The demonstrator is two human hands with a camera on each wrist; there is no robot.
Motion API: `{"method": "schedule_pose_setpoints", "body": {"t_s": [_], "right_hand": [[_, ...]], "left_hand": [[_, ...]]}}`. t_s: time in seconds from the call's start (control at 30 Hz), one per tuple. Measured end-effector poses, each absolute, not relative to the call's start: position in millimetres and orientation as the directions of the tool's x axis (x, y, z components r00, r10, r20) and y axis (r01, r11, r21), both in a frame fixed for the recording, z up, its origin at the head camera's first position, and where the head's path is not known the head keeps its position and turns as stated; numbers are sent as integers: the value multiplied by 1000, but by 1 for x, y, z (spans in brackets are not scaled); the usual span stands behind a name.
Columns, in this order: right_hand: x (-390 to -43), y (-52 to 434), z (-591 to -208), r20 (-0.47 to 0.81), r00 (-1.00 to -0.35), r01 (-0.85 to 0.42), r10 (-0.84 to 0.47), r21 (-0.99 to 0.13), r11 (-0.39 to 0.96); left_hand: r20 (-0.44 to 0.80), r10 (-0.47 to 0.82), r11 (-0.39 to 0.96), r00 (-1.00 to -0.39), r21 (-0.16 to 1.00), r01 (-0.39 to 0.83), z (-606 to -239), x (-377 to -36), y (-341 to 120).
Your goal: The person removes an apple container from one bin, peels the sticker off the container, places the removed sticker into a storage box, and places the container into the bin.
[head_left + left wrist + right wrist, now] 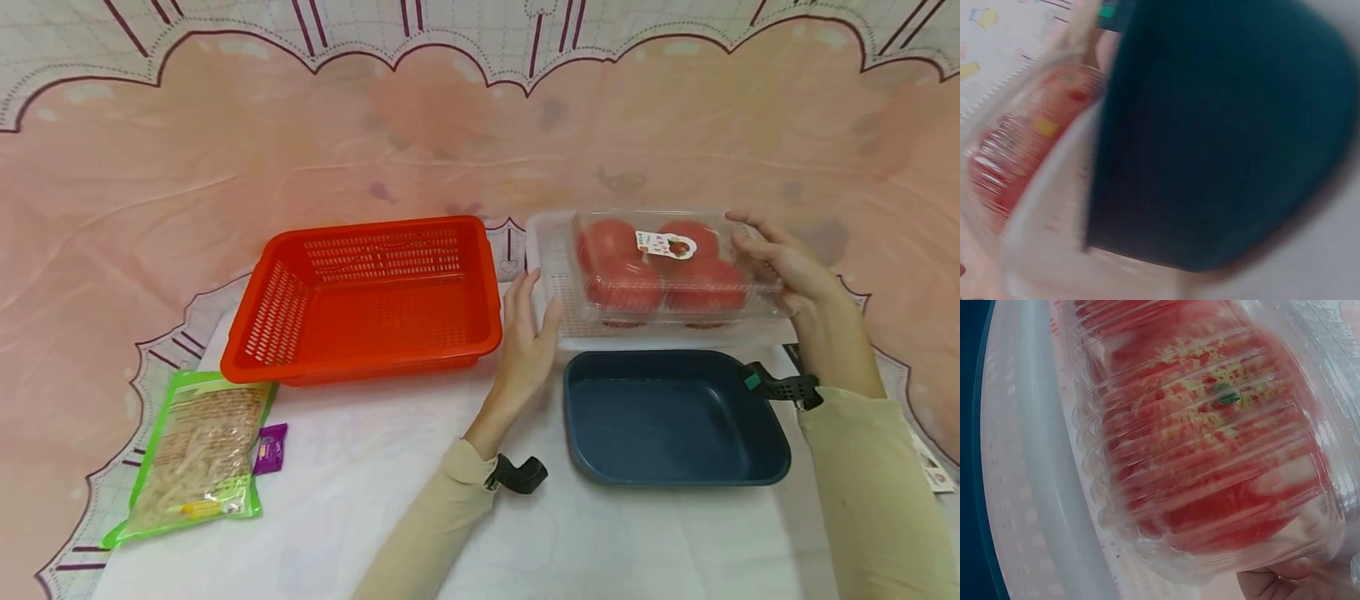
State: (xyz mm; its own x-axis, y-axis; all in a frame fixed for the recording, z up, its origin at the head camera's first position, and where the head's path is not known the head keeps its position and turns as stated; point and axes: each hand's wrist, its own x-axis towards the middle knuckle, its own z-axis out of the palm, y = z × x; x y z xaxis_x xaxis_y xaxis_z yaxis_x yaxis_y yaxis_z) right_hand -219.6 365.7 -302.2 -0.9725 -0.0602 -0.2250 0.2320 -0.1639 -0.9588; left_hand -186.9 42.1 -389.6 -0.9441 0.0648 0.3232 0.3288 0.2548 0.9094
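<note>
Tomato pack (660, 275) was in or just over the white basket (553, 242), seating unclear. Right hand (798, 271) had its grip clamped on the pack's right end; left hand (527, 343) had fingers apart by the basket's left rim. Placement looked nearly done; release remained.

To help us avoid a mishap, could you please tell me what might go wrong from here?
Only the right hand holds the tomato pack, at one end, so it might tip or slip. In the head view, that wrist's black strap overlaps the blue tray and could perhaps snag it.
</note>
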Motion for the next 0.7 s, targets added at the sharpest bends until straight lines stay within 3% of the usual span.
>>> {"method": "schedule_pose_setpoints", "body": {"t_s": [0.17, 0.37, 0.7], "right_hand": [[-215, 358, -300, -192, -979, 200, -62, -963, -180], [-211, 346, -299, -162, -985, 170, -54, -964, -204], [-204, 332, -299, -58, -990, 95, -130, -948, -303]], "left_hand": [[296, 153, 135, -943, 939, 317, -357, -202, 41], [264, 284, 188, -922, 927, 324, -332, -223, 38], [343, 315, 192, -885, 890, 413, -321, -232, 33]]}}
